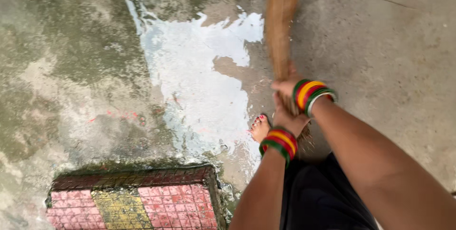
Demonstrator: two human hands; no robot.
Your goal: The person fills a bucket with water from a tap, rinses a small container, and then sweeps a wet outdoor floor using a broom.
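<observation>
A brown straw broom (280,25) points away from me over a wet concrete floor. Both my hands grip its bundled handle end. My right hand (285,87) is the upper one, with red, yellow and green bangles on its wrist. Just below it my left hand (287,120) closes on the same handle, also with coloured bangles at the wrist. The broom's bristles blur over the edge of a shiny puddle (199,68). One bare foot (260,128) with red toenails stands at the puddle's near edge, beside my left hand.
The concrete floor (71,68) is damp and mossy on the left, drier on the right. A tiled step or mat (128,201) in pink and yellow squares lies at the lower left. Dark clothing (323,196) fills the bottom centre.
</observation>
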